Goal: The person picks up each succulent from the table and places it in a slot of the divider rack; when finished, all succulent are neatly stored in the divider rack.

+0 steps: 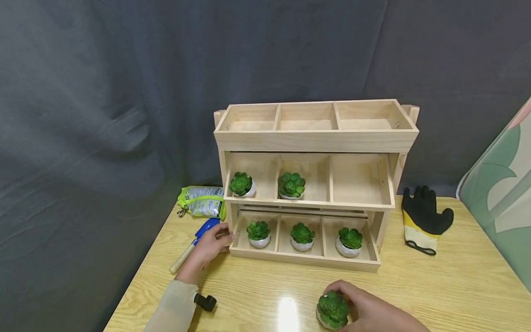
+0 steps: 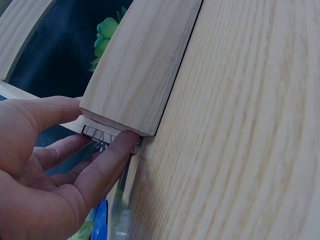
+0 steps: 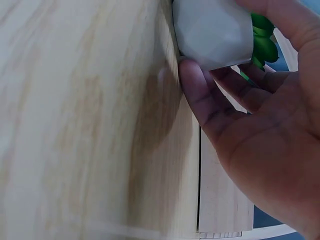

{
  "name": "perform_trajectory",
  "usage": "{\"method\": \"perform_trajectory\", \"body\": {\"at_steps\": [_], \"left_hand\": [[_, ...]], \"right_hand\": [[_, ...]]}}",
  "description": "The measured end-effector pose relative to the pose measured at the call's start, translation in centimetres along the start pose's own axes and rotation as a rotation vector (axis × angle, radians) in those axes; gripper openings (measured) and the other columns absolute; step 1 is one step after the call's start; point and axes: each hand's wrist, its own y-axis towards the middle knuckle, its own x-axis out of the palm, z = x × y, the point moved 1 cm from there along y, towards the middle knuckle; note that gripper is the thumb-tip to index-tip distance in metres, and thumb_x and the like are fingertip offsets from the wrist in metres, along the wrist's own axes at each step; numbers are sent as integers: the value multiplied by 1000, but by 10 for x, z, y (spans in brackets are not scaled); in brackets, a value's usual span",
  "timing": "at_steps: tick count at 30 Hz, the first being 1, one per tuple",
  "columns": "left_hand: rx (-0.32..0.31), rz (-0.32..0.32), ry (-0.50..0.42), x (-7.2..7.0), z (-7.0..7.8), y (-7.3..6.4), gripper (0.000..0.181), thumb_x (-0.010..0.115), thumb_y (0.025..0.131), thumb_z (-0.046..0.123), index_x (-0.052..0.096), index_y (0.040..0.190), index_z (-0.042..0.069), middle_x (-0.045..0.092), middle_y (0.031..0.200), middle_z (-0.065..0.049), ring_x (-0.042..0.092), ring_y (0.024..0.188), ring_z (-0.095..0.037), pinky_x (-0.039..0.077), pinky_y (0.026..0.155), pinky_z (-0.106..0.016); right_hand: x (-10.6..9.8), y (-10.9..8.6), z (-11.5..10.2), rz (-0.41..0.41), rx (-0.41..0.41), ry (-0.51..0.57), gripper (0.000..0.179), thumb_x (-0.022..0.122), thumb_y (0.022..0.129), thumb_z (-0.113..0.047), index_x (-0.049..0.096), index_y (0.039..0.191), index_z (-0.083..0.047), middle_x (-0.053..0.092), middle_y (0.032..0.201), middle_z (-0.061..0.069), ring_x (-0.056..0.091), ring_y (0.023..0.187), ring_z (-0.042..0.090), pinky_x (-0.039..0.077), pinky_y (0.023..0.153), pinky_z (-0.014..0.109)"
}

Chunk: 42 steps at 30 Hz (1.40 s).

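Note:
My right hand holds a potted succulent near the table's front edge, thumb and fingers around its faceted white pot. In the right wrist view the pot's base is right at the tabletop. My left hand grips the left end of the bottom tray of a three-tier wooden plant shelf, thumb and fingertips at the tray's corner. Every bottom compartment has a small succulent. On the middle tier, one succulent sits at left and another in the centre compartment.
A blue-headed hand tool with a wooden handle lies beside my left forearm, a green-and-grey packet behind it. Right of the shelf lies a black and yellow work glove. Dark curtain hangs behind; a patterned panel stands far right.

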Motion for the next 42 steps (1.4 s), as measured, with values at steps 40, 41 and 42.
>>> {"method": "perform_trajectory", "body": {"at_steps": [40,41,42], "left_hand": [[21,-8,1,0,1,-2,55,66,106,11,48,156,-3,55,151,-32,61,135,-51,64,100,-55],[21,-9,1,0,1,-1,55,66,106,11,48,156,-3,55,152,-32,61,135,-51,64,100,-55],[21,-10,3,0,0,-1,55,65,106,11,48,156,-3,55,152,-32,61,135,-51,64,99,-55]], "right_hand": [[-15,-16,-27,229,-175,-259,66,86,91,-19,50,146,-18,59,137,0,56,117,-2,50,92,18],[-16,-16,-29,235,-194,-264,66,86,91,-17,50,146,-17,59,137,-1,56,117,-1,49,91,18],[-17,-16,-30,240,-207,-269,65,86,91,-16,50,146,-17,59,138,-1,57,116,-1,49,91,17]]}}
